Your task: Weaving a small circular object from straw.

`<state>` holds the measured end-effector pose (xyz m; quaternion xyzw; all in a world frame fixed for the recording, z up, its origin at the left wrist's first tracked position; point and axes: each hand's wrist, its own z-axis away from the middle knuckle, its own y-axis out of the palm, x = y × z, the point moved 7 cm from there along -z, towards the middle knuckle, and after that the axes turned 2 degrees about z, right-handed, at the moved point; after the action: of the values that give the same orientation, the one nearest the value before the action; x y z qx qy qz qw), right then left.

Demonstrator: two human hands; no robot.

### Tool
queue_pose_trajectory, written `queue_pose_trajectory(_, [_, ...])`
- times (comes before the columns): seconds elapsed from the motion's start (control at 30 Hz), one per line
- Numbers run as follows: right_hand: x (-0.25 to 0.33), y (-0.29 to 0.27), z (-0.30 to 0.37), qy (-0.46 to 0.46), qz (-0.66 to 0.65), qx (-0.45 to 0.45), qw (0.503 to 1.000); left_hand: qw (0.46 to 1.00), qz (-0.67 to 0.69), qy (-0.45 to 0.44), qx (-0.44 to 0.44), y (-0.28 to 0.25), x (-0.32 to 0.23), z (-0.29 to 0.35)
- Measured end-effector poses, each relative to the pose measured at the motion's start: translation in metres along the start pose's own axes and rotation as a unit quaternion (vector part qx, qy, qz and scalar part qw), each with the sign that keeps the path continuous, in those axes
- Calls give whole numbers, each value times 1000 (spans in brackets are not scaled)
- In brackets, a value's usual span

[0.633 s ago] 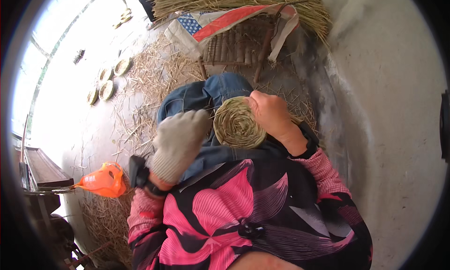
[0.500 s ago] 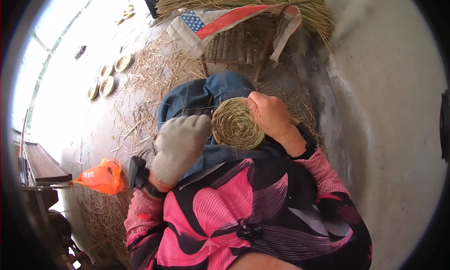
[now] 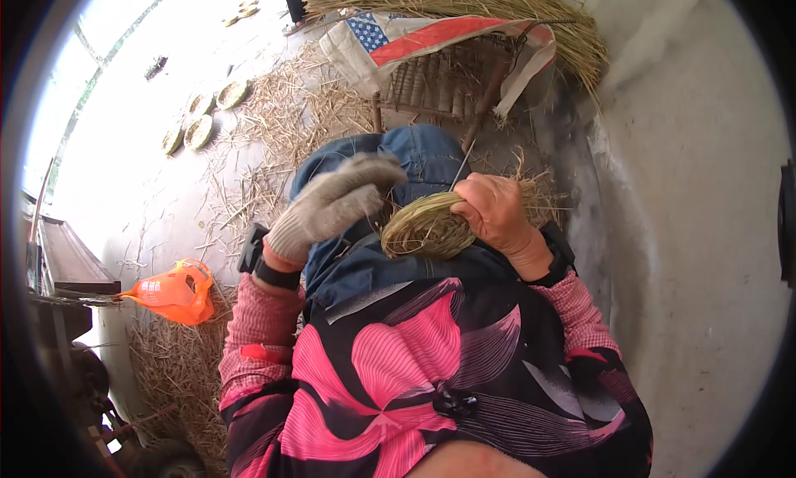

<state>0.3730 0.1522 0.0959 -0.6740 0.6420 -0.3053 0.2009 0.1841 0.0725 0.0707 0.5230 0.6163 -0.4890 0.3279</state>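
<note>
A small round woven straw basket (image 3: 427, 229) rests tilted over my lap, its coiled side partly turned away. My right hand (image 3: 497, 217), bare, is closed on its far right rim. From that grip a thin, straight, pale rod like a needle (image 3: 461, 167) sticks up; where its lower end goes is hidden by my fingers. To the left of the basket, my left hand (image 3: 332, 204) in a grey knitted glove hangs over my knee. Its fingers are stretched out with the thumb apart, a little blurred, and I see nothing held in it.
Ahead stands a low slatted chair (image 3: 435, 84) with a striped cloth over it and a straw bundle (image 3: 464, 1) behind. Several woven baskets (image 3: 200, 132) lie on the floor at left, near scattered straw (image 3: 282, 117). An orange bag (image 3: 176, 293) hangs beside machinery at left; a wall rises at right.
My left hand has gone from a fist to outstretched fingers. The basket has tipped from facing up to a slanted side view, and the rod now shows above my right hand.
</note>
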Motion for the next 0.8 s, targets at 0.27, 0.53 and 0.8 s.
queue_pose_trajectory(0.27, [5,13,-10,-9,4,42,999,993,26,-118,7,11,-3,-21])
queue_pose_trajectory(0.53, [-16,27,0,151,42,116,981,880,-446,-78,145,71,-53,-3])
queue_pose_trajectory(0.8, [-13,19,-4,125,17,93,988,948,-308,65,46,33,-84,-1])
